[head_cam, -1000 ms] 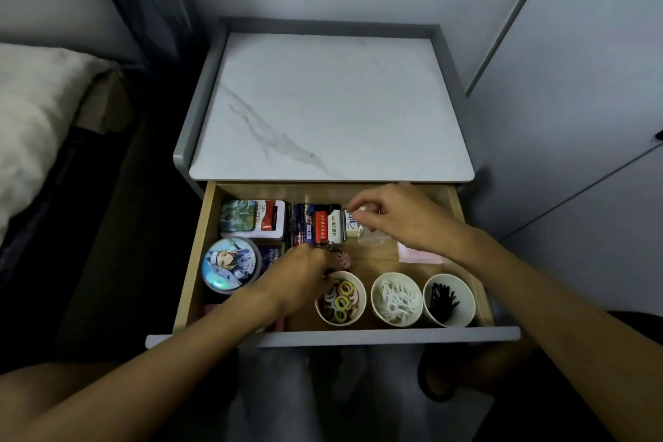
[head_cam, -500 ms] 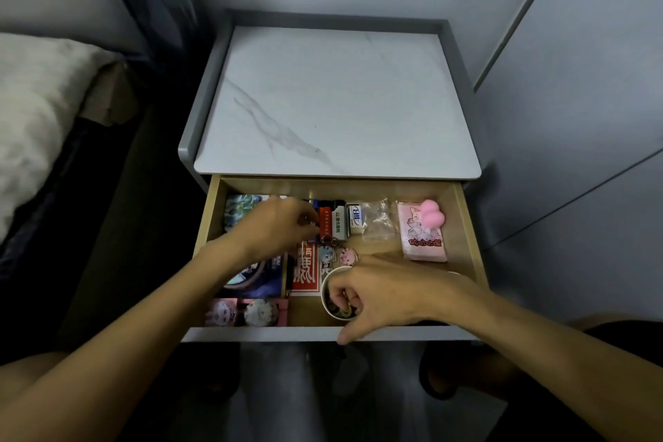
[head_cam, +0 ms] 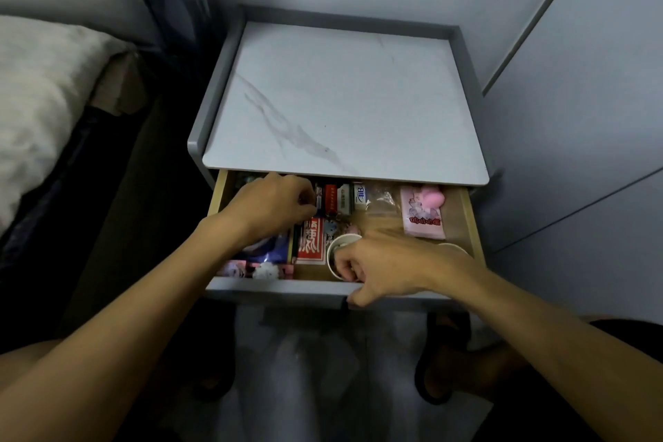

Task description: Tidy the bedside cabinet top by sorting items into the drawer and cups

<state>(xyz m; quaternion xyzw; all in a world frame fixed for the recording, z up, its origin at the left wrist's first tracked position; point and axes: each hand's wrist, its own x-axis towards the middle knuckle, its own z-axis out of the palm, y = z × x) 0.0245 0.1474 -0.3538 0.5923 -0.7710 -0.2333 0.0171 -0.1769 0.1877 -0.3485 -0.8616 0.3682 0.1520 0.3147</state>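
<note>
Right hand (head_cam: 387, 271) curled over drawer front (head_cam: 272, 289), fingers dipped into nearest paper cup (head_cam: 335, 253); what it pinches, if anything, cannot be told. Left hand (head_cam: 272, 204) lies farther in, loosely closed, fingertips at the small upright boxes (head_cam: 339, 198) along the drawer's back; grip unclear. Boxes stand just right of it. Marble cabinet top (head_cam: 344, 104) bare.

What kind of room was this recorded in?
Most likely a bedroom: a bed with pale bedding stands beside a marble-topped bedside cabinet, whose open drawer holds small personal items.
</note>
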